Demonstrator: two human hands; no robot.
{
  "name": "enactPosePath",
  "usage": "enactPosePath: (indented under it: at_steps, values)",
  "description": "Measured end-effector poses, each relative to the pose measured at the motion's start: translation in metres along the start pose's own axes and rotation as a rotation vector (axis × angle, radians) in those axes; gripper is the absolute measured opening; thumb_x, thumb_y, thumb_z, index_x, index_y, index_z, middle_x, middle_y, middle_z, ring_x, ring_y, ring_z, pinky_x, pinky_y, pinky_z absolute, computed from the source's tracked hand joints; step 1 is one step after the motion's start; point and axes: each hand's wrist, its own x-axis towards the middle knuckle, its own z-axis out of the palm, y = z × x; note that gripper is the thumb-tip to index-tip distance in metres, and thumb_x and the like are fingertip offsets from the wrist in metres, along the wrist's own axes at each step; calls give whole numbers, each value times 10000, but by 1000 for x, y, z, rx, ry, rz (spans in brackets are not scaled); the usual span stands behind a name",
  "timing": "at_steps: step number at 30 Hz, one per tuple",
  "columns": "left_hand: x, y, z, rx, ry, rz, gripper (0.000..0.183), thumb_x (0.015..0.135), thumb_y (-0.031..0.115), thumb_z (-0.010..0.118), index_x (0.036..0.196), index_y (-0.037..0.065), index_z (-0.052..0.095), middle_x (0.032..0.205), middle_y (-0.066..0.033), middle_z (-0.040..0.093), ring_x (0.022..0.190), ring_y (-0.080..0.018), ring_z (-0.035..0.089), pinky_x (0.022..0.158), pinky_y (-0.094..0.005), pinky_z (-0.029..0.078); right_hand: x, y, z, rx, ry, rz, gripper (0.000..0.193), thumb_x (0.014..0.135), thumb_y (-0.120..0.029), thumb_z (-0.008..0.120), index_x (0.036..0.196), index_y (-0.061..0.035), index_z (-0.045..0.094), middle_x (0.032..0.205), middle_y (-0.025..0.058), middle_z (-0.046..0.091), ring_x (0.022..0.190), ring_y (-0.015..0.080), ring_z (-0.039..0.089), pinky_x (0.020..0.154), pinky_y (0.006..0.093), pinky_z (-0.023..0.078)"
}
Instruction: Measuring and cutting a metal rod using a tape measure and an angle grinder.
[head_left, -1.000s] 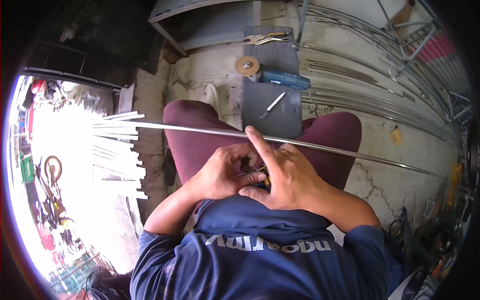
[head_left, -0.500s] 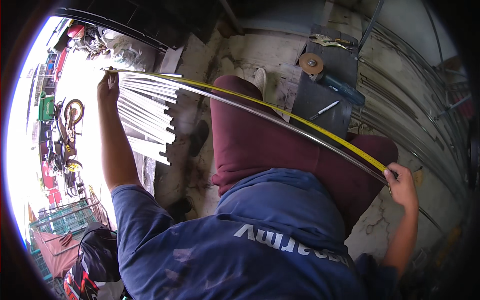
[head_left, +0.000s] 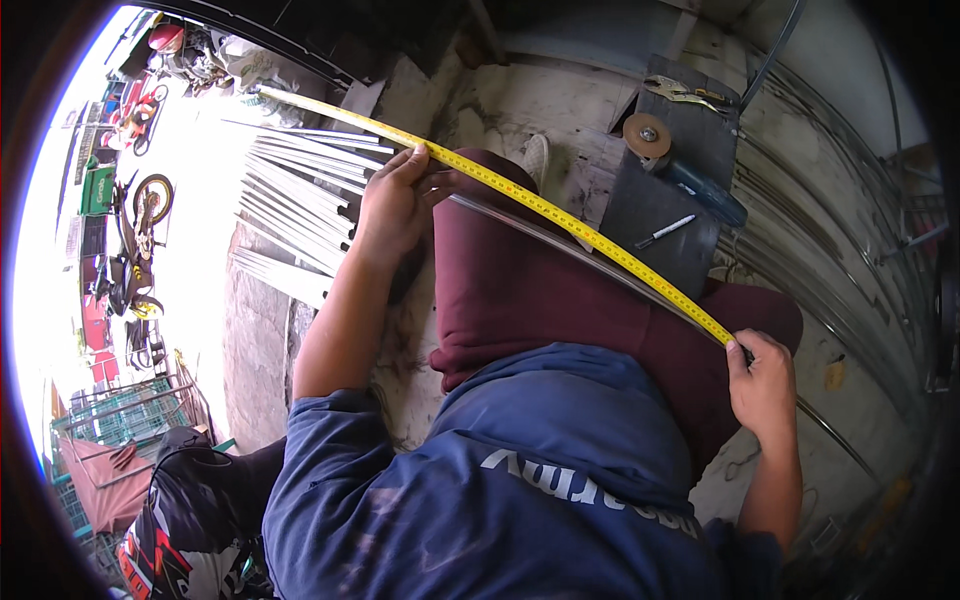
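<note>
A yellow tape measure blade (head_left: 575, 222) stretches slantwise across my lap, its free end reaching past my left hand toward the upper left. My left hand (head_left: 393, 203) grips the blade between thumb and fingers, above my left knee. At the lower right, my right hand (head_left: 762, 378) is closed on the tape with its thumb on top; the tape's case is hidden. Beneath and alongside the blade, a shiny thin metal tube (head_left: 592, 262) lies over my thighs. It seems to pass under my right hand and show again beyond it.
A dark board (head_left: 630, 200) ahead bears an angle grinder (head_left: 690, 182) with a tan disc, a marker pen (head_left: 668, 230) and locking pliers (head_left: 682, 92). Several cut metal tubes (head_left: 290, 195) lie fanned out at left. Long rods (head_left: 800, 210) run along the right. A motorcycle (head_left: 130, 260) stands outside.
My left hand has moved right and nearer, from the tape's far end to partway along it. My right hand has shifted slightly left. The tape's free end now sticks out beyond my left hand.
</note>
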Motion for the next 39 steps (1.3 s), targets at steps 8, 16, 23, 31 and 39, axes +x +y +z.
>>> enactPosePath:
  at_steps: [8, 16, 23, 31, 39]
  values:
    - [77, 57, -106, 57, 435, 169, 183, 1078, 189, 614, 1097, 9, 645, 890, -57, 634, 740, -144, 610, 686, -310, 556, 1, 17, -26, 48, -189, 140, 122, 963, -65, 655, 945, 55, 660, 834, 234, 657, 758, 423, 643, 702, 464, 490]
    - [137, 108, -187, -12, 586, 169, 181, 1082, 184, 606, 1055, 8, 575, 835, -58, 609, 553, -112, 492, 510, -308, 485, -1, 37, -14, 22, -37, 83, 126, 976, -40, 621, 1015, 61, 685, 965, 218, 694, 870, 398, 658, 812, 431, 509]
    - [143, 108, -188, 169, 544, 152, 295, 945, 208, 808, 978, -14, 617, 734, -39, 543, 516, -125, 457, 462, -311, 391, 29, -37, 22, -220, 74, -23, 168, 980, -104, 629, 1090, -12, 716, 1036, 173, 720, 956, 424, 653, 867, 494, 487]
    - [161, 107, -195, 357, 599, 149, 242, 866, 137, 839, 925, -49, 695, 779, -67, 608, 594, -134, 554, 508, -275, 462, 62, -101, 52, -307, 162, -176, 142, 978, -109, 611, 1015, -16, 712, 909, 187, 692, 867, 397, 666, 836, 492, 480]
    - [166, 116, -216, 341, 596, 165, 150, 910, 110, 771, 952, -10, 691, 877, -56, 610, 722, -144, 578, 600, -271, 514, 74, -114, 55, -367, 222, -271, 117, 970, -103, 622, 983, -22, 704, 879, 180, 679, 814, 393, 653, 811, 493, 474]
